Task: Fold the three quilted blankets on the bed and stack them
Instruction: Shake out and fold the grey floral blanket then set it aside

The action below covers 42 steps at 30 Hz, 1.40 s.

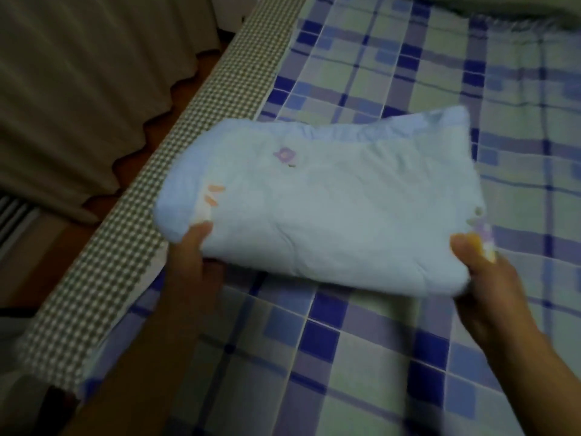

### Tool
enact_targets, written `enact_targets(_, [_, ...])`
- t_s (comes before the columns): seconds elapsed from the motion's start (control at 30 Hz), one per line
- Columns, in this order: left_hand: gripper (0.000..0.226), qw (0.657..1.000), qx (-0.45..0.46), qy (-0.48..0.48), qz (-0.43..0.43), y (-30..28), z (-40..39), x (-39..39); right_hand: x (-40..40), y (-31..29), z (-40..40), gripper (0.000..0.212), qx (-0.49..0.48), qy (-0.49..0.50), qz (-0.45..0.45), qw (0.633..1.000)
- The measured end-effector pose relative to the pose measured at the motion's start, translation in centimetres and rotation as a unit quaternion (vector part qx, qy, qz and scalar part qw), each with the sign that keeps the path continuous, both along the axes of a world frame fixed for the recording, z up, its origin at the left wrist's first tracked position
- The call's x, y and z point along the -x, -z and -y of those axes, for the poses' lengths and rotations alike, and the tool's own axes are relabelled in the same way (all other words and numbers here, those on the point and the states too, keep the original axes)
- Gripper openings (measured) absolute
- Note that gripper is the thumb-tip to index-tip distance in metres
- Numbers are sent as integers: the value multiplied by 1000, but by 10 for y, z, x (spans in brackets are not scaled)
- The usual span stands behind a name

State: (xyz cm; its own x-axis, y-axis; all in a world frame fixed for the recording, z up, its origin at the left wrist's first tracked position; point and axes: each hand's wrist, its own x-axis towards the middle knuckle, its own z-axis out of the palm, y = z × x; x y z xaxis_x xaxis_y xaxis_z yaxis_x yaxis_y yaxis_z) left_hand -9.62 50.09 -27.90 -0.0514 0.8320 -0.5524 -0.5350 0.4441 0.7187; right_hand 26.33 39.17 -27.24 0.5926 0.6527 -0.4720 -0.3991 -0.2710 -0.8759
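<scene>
Near the bed's (393, 73) left edge, I see the folded blue blanket (330, 209), with my left hand (191, 256) and right hand (490, 284) pinching its near corners tight

Person, as seen from the head camera:

- Left hand (191, 262): bare; no ring, glove or watch visible. Outline soft with motion blur.
- Left forearm: bare along all of its visible length to the bottom edge of the frame; no sleeve or cuff shows.
- Right hand (490, 287): bare; no ring or glove visible. Fingernails cannot be made out through the blur.
- Right forearm: bare to the frame's lower right corner; no sleeve, band or marking visible.
</scene>
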Motion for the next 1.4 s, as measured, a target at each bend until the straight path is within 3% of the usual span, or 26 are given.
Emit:
enact_targets(0.07, [54, 998, 57, 26, 13, 7, 72, -10, -21, 8, 77, 39, 81, 17, -4, 997])
enact_targets(0.13, [48, 987, 150, 56, -18, 32, 125, -13, -37, 36, 132, 39, 212, 16, 33, 977])
enact_targets(0.17, [48, 973, 200, 103, -57, 43, 147, -13, -39, 49, 149, 45, 294, -21, 66, 953])
enact_targets(0.23, [86, 927, 220, 227, -204, 65, 167, -3, -42, 73, 159, 77, 430, -108, 216, 870])
enact_targets(0.27, [104, 900, 177, 273, -290, 67, 164, 3, -37, 74, 148, 82, 440, -118, 305, 837])
enact_targets(0.3, [104, 882, 110, 288, -356, 66, 151, 7, -28, 69, 129, 73, 409, -131, 404, 808])
enact_targets(0.33, [87, 874, 34, 283, -394, 66, 133, 12, -17, 63, 109, 64, 351, -153, 480, 789])
enact_targets(0.4, [64, 844, -70, 283, -451, 66, 85, 20, 10, 57, 62, 60, 254, -234, 542, 766])
enact_targets(0.5, [55, 786, -117, 269, -545, 71, 29, 8, 31, 81, 6, 59, 269, -311, 565, 715])
enact_targets(0.53, [58, 754, -146, 269, -582, 70, 23, -7, 34, 88, -2, 58, 281, -324, 568, 702])
enact_targets(0.63, [65, 523, -366, 365, -678, 77, 27, -52, 33, 92, 7, 60, 234, -364, 623, 651])
enact_targets(0.67, [68, 484, -362, 417, -679, 90, 27, -57, 25, 95, 17, 62, 239, -380, 642, 621])
enact_targets(0.7, [72, 483, -290, 467, -682, 104, 25, -55, 13, 99, 26, 65, 270, -394, 642, 600])
enact_targets(0.77, [78, 533, -120, 512, -663, 134, 21, -43, -11, 106, 32, 73, 359, -397, 601, 593])
enact_targets(0.8, [79, 555, -78, 515, -649, 142, 16, -40, -18, 108, 25, 75, 389, -390, 581, 599])
enact_targets(0.87, [72, 557, -101, 490, -663, 134, 10, -44, -13, 106, 1, 75, 408, -364, 558, 625])
enact_targets(0.97, [55, 528, -258, 351, -729, 112, -19, -46, 21, 96, -47, 69, 296, -342, 587, 671])
enact_targets(1.07, [38, 577, -251, 335, -702, 104, -83, -23, 49, 106, -86, 68, 230, -412, 599, 647])
enact_targets(1.1, [43, 576, -259, 359, -688, 106, -105, -15, 53, 114, -94, 71, 241, -423, 597, 638])
enact_targets(1.17, [56, 479, -248, 474, -696, 121, -143, 6, 56, 133, -100, 79, 263, -415, 608, 623])
enact_targets(1.2, [61, 433, -194, 520, -711, 133, -162, 22, 57, 140, -99, 82, 267, -410, 615, 618])
enact_targets(1.23, [65, 420, -117, 529, -728, 158, -185, 49, 57, 146, -97, 83, 269, -406, 620, 615])
enact_targets(1.3, [77, 452, 53, 454, -766, 185, -226, 94, 56, 149, -95, 81, 263, -399, 623, 619])
enact_targets(1.37, [87, 505, 139, 397, -754, 195, -247, 104, 57, 147, -97, 79, 258, -405, 614, 626])
enact_targets(1.4, [79, 470, 108, 335, -810, 185, -231, 89, 57, 144, -97, 77, 256, -408, 611, 628])
